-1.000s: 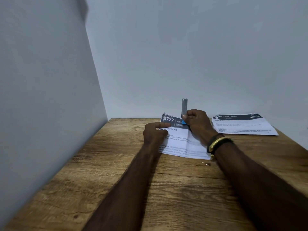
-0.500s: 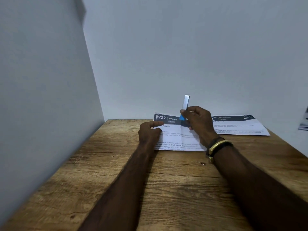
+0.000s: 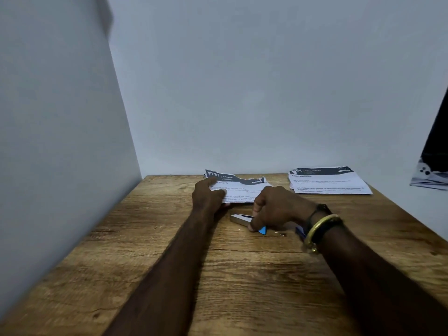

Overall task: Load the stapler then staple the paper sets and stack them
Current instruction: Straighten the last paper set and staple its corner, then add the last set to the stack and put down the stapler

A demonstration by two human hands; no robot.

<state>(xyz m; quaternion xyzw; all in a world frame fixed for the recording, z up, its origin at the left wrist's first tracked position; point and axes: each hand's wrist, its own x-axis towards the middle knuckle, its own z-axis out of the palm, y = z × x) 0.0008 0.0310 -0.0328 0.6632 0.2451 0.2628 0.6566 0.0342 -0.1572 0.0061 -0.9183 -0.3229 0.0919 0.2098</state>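
Left of the frame's centre, the left hand (image 3: 209, 194) lay flat and spread on the printed white paper set with the dark header band (image 3: 238, 187), pinning its lower left part to the brown wood-grain table (image 3: 150, 251); the fingers pressed the sheets down rather than closing round them. Just right of it and lower in the frame, the right hand (image 3: 274, 209) was curled over the small silver stapler with blue plastic trim (image 3: 242, 219), which lay on its side on the table just below the paper's lower edge; the thumb and fingers were closed on its blue end, though whether the grip was firm or about to let go could not be told. The step in hand seemed to be the end of stapling this set, with the stapler being set down beside it. The next move would likely call for lifting the set and carrying it across to the stack. A few tiny loose staples (image 3: 281, 234) glinted on the wood under the right wrist. Further right, by the back wall, the second pile of printed white sheets (image 3: 329, 181) sat well apart from the first, with bare table between and nothing blocking the way. At the far right edge a dark hanging cloth with a white pattern (image 3: 430, 174) intruded, clear of the work.
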